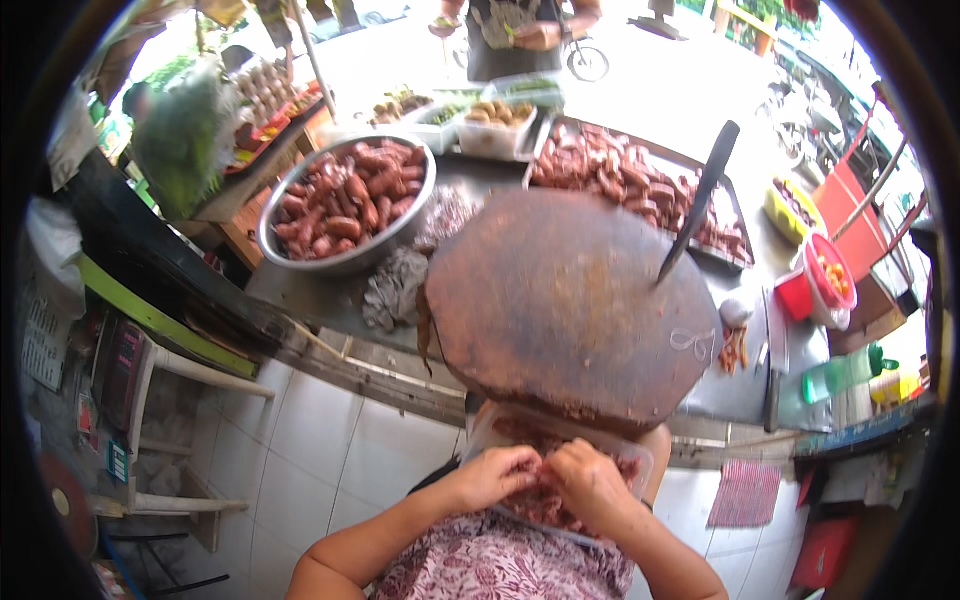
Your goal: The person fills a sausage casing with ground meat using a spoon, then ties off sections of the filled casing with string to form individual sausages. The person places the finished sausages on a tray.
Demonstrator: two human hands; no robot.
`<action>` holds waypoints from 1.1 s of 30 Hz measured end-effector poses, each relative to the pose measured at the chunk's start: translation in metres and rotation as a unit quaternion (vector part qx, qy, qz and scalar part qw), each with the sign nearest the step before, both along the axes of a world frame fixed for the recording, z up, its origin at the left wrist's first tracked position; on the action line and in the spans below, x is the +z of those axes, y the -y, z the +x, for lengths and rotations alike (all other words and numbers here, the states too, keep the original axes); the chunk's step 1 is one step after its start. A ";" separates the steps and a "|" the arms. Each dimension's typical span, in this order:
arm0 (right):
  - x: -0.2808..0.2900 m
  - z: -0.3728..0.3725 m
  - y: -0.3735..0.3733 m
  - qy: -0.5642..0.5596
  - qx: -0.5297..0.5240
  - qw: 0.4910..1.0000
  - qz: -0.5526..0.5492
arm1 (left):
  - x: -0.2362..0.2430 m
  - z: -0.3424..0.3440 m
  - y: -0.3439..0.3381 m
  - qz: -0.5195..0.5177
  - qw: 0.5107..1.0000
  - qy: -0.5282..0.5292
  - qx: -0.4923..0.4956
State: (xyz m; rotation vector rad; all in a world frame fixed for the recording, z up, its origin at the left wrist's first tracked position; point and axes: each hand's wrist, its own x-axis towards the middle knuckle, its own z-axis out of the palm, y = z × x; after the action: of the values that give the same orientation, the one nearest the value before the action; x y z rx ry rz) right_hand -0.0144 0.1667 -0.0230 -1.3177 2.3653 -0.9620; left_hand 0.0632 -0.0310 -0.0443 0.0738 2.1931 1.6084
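Both hands meet over one clear plastic bag (630, 462) of chopped reddish meat held against the body, just below the round wooden chopping block (570, 300): the left hand (495, 475) and the right hand (590, 480) have their fingers curled narrow, pinching at the meat. One knife (697, 205) stands tip-down in the block. On the tabletop (480, 175) beyond sit one steel bowl (345, 262) and one tray (742, 235), each filled with sausages.

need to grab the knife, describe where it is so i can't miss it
Find the big round dark wooden chopping block mid-counter. The knife stands tip-down near its right edge, black handle tilted up over the sausage tray; nothing else there stands upright.
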 end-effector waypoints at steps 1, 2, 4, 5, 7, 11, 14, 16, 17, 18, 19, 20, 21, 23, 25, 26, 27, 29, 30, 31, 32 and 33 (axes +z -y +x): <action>0.000 0.001 0.000 -0.042 0.033 0.998 -0.019 | -0.001 -0.001 0.001 0.019 1.000 0.008 -0.012; 0.000 0.003 -0.001 -0.062 0.042 0.997 -0.004 | -0.003 -0.003 0.000 0.030 0.998 0.051 -0.015; 0.001 0.005 -0.001 -0.111 0.070 0.991 0.008 | -0.006 -0.004 0.000 0.084 0.995 0.049 0.009; 0.002 0.007 -0.001 -0.120 0.070 0.990 0.005 | -0.008 -0.004 0.000 0.126 0.991 0.042 0.017; 0.004 0.008 -0.001 -0.115 0.064 0.991 -0.012 | -0.013 -0.007 0.002 0.084 0.996 0.034 -0.021; 0.012 0.003 0.004 -0.156 0.090 0.983 0.038 | -0.021 -0.015 0.009 0.058 0.994 0.042 -0.088; 0.018 -0.001 0.007 -0.174 0.093 0.977 0.075 | -0.027 -0.017 0.010 0.103 0.992 0.038 -0.057; 0.018 0.000 0.008 -0.188 0.097 0.976 0.054 | -0.029 -0.015 0.009 0.096 0.994 -0.012 -0.042; 0.016 0.002 0.008 -0.185 0.096 0.977 0.054 | -0.029 -0.013 0.009 0.071 0.995 -0.054 -0.042; 0.013 0.004 0.009 -0.172 0.078 0.981 0.037 | -0.028 -0.011 0.008 0.059 0.995 -0.071 -0.046; 0.009 0.008 0.009 -0.149 0.054 0.987 0.015 | -0.027 -0.008 0.007 0.104 0.994 0.026 -0.026; 0.004 0.012 0.009 -0.127 0.030 0.991 -0.008 | -0.025 -0.008 0.008 0.022 0.991 -0.118 -0.062; -0.002 0.015 0.008 -0.124 0.011 0.992 -0.019 | -0.022 -0.006 0.005 -0.004 0.988 -0.146 -0.058; -0.012 0.022 0.006 -0.107 -0.037 0.992 -0.054 | -0.015 -0.005 0.002 -0.024 0.989 -0.136 -0.046; -0.017 0.029 0.004 -0.086 -0.079 0.988 -0.102 | -0.005 -0.006 -0.004 -0.035 0.989 -0.133 -0.048; -0.017 0.030 0.002 -0.070 -0.103 0.985 -0.120 | 0.000 -0.008 -0.007 -0.043 0.989 -0.134 -0.044; -0.016 0.032 0.000 -0.071 -0.114 0.984 -0.117 | 0.005 -0.009 -0.011 -0.052 0.989 -0.134 -0.037; -0.010 0.032 -0.005 -0.057 -0.133 0.982 -0.123 | 0.013 -0.012 -0.015 -0.056 0.989 -0.133 -0.043; -0.007 0.032 -0.007 -0.059 -0.150 0.980 -0.118 | 0.015 -0.013 -0.016 -0.069 0.991 -0.108 -0.044; -0.004 0.031 -0.011 -0.055 -0.158 0.978 -0.121 | 0.016 -0.013 -0.017 -0.047 0.988 -0.142 -0.028; -0.002 0.031 -0.013 -0.045 -0.164 0.978 -0.123 | 0.015 -0.015 -0.018 -0.052 0.984 -0.164 -0.036; -0.001 0.032 -0.016 -0.057 -0.162 0.977 -0.124 | 0.015 -0.013 -0.018 -0.003 0.996 -0.083 -0.019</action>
State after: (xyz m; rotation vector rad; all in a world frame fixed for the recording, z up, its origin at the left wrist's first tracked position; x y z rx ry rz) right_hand 0.0178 0.1826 -0.0236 -1.1093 2.6760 -1.3453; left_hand 0.0499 -0.0134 -0.0295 0.2553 2.3046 1.6265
